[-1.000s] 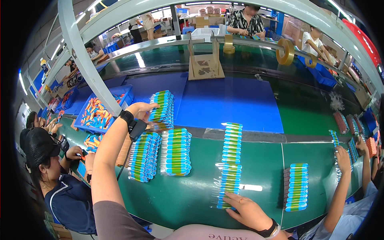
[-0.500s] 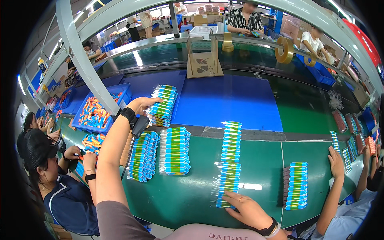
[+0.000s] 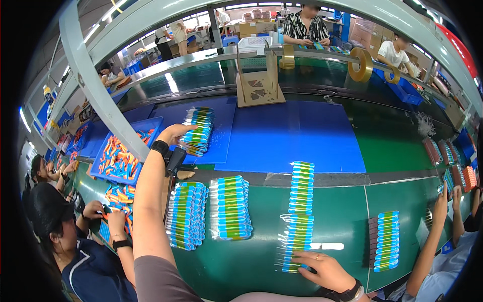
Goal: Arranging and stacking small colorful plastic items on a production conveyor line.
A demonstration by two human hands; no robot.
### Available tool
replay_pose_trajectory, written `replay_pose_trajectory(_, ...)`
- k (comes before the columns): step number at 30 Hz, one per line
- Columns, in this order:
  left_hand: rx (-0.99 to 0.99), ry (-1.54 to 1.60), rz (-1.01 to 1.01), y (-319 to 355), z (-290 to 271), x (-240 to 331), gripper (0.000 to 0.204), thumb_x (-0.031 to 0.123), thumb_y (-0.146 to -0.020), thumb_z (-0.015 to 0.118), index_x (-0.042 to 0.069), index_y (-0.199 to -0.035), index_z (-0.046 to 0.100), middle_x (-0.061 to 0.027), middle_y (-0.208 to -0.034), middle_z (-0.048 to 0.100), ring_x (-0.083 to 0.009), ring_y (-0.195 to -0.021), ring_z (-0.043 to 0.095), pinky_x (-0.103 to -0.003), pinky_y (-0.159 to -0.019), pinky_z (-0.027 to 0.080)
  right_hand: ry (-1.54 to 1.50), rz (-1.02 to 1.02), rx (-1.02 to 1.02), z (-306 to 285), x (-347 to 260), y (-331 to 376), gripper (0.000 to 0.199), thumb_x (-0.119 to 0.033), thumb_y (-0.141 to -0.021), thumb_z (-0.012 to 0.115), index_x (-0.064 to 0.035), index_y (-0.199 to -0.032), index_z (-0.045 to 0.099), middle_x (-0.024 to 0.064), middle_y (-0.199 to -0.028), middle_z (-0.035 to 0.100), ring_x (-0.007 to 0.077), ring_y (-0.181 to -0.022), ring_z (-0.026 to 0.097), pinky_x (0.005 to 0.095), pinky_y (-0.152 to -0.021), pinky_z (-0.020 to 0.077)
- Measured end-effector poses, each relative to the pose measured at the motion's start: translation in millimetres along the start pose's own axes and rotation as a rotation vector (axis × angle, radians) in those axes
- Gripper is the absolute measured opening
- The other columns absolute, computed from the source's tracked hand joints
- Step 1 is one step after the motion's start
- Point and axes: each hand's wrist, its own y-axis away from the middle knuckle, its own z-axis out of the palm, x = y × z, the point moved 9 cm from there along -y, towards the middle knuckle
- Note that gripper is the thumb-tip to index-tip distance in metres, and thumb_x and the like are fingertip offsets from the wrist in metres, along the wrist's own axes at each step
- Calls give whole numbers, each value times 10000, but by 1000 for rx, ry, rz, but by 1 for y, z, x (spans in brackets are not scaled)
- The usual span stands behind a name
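Observation:
My left hand [image 3: 177, 134] reaches far out at the left and grips the near-left side of a stack of blue-and-green clear-wrapped packets [image 3: 200, 126], thumb on top; its other fingers are partly hidden. The stack is over the blue sheet; whether it touches the sheet, I cannot tell. At the lower right, my right hand [image 3: 326, 270] rests with fingers stretched on the near end of an overlapping row of similar packets [image 3: 300, 231]. Nearer than the left hand stand two more packet stacks, one [image 3: 187, 216] beside the other [image 3: 230, 207].
A blue bin [image 3: 160, 126] of orange and blue pieces stands left behind a grey post [image 3: 95, 75]. Another packet row [image 3: 387, 240] lies right. Beyond are the blue sheet [image 3: 287, 136], a wooden stand [image 3: 260, 98] and tape rolls [image 3: 360, 64]. Co-workers sit closely on both sides.
My left hand has moved the held stack slightly left and away over the blue sheet. My right hand stays on its row. The view has shifted, and the right co-worker's hand has moved.

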Motion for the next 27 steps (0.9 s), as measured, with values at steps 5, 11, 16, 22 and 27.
replay_pose_trajectory(5, 1, -100, 43, -56, -19, 10, 519, 380, -903, 726, 24, -1260, 599, -127, -1172, 689, -244, -1007, 687, -404, -871, 562, -45, 64, 66, -6, 8, -4, 250, -97, -877, 673, -106, -1125, 708, 48, -1245, 678, 241, -1084, 665, 342, -920, 529)
replay_pose_trajectory(11, 224, -451, -134, -90, -78, -14, 885, 546, -834, 747, 86, -1494, 377, -129, -1452, 505, -313, -1284, 525, -479, -1013, 478, -188, 106, 30, -7, 22, -7, 246, -111, -919, 626, -55, -1154, 673, 162, -1283, 634, 345, -1096, 641, 371, -921, 512)
replay_pose_trajectory(16, 457, -782, 65, -59, -95, 26, 1074, 642, -685, 801, 126, -1515, 357, -222, -1337, 593, -353, -1176, 606, -464, -857, 547, -201, 122, 29, -4, 21, -15, 209, -57, -859, 673, -80, -1058, 733, 62, -1210, 694, 239, -1042, 680, 328, -910, 530)
replay_pose_trajectory(22, 513, -1274, 540, -9, 36, 73, 811, 349, -626, 879, 285, -1345, 510, -153, -1341, 514, -363, -1265, 497, -542, -991, 456, -164, 116, 28, -6, 23, -13, 228, -66, -859, 678, -85, -1081, 724, 56, -1230, 684, 243, -1042, 678, 331, -897, 533)
replay_pose_trajectory(27, 601, -1592, 538, 3, 62, 59, 740, 222, -629, 873, 330, -1298, 575, -120, -1402, 457, -352, -1270, 488, -588, -960, 467, -174, 149, -20, -3, 22, -9, 243, -68, -860, 678, -90, -1099, 719, 59, -1255, 672, 244, -1062, 670, 335, -892, 535)
